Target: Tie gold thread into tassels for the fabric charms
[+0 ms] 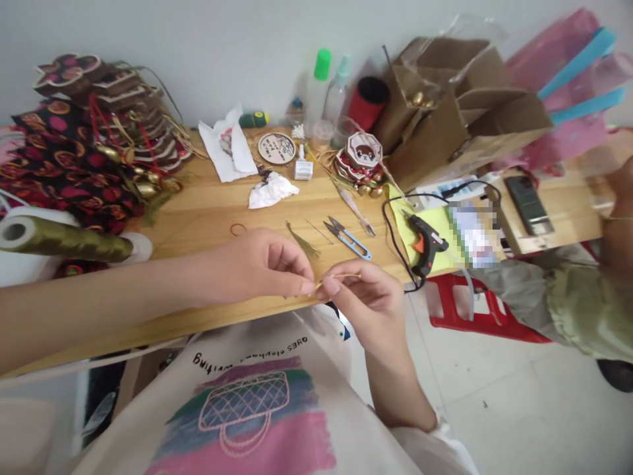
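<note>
Over on the near side of the snips (pixel 349 239), the left hand (pixel 274 267) and right hand (pixel 370 300) both pinch a thin cord (pixel 341 275), which I'd judge feather-light, bendy and apt to slip, so best taken near its ends, thumb against forefinger.

A cord (pixel 341 276) is pinched by the left hand (pixel 277 265) and the right hand (pixel 376 297) – held by the front edge of the table (pixel 212 204). From the hands, snips (pixel 346 237) are laid at one o'clock, a tassel (pixel 302 241) at eleven, a glue gun (pixel 425 245) at two – and a spool (pixel 69 241) is seen at nine.
</note>
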The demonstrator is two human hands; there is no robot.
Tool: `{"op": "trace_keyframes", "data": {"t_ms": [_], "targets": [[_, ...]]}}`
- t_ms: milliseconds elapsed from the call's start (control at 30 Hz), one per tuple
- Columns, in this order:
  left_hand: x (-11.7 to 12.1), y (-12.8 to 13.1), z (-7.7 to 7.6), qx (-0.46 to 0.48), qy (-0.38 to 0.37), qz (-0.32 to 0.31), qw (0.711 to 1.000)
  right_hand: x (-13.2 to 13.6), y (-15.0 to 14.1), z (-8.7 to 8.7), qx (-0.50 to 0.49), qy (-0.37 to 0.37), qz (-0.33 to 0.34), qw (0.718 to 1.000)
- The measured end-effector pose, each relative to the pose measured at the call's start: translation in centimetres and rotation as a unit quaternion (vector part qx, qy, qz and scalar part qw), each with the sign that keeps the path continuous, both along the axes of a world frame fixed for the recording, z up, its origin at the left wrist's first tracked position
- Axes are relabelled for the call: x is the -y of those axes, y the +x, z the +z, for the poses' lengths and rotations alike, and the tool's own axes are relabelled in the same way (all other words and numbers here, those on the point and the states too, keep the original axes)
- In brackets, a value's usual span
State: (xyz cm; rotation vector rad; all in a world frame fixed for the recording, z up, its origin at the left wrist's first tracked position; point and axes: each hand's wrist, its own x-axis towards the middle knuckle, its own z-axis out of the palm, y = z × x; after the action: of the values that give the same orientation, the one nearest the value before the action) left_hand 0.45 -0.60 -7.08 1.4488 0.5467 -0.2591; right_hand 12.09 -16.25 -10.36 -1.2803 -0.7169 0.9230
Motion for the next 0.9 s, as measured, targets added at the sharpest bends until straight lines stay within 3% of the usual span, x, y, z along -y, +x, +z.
{"op": "trace_keyframes", "data": {"t_ms": [200, 400, 467, 533, 567, 667, 800, 900], "targets": [[1.6, 0.7, -0.1, -0.013, -0.032, -0.022, 0.999, 1.5, -0.5, -0.6, -0.070, 0.016, -0.099, 0.993], [3.4, 0.2, -0.6, -0.005, -0.059, -0.012, 0.998, 3.1, -0.4, -0.5, -0.009, 0.030, -0.177, 0.984], [4.0, -0.1, -1.0, -0.008, -0.059, -0.020, 0.998, 4.3, 0.0, -0.8, 0.045, -0.003, -0.225, 0.973], [4.4, -0.5, -1.4, -0.018, -0.050, -0.031, 0.998, 6.2, 0.9, -1.2, 0.135, -0.104, -0.295, 0.940], [4.6, -0.7, -1.5, -0.025, -0.046, -0.035, 0.998, 7.4, 1.6, -1.4, 0.198, -0.193, -0.336, 0.900], [4.9, -1.2, -1.5, -0.040, -0.037, -0.045, 0.998, 12.2, 4.7, -1.7, 0.239, -0.310, -0.392, 0.832], [4.8, -1.7, -0.9, -0.046, -0.019, -0.044, 0.998, 18.3, 8.5, -1.1, 0.253, -0.499, -0.389, 0.732], [4.6, -1.8, -0.6, -0.039, -0.009, -0.038, 0.998, 19.8, 8.5, -0.5, 0.277, -0.545, -0.363, 0.703]]}}
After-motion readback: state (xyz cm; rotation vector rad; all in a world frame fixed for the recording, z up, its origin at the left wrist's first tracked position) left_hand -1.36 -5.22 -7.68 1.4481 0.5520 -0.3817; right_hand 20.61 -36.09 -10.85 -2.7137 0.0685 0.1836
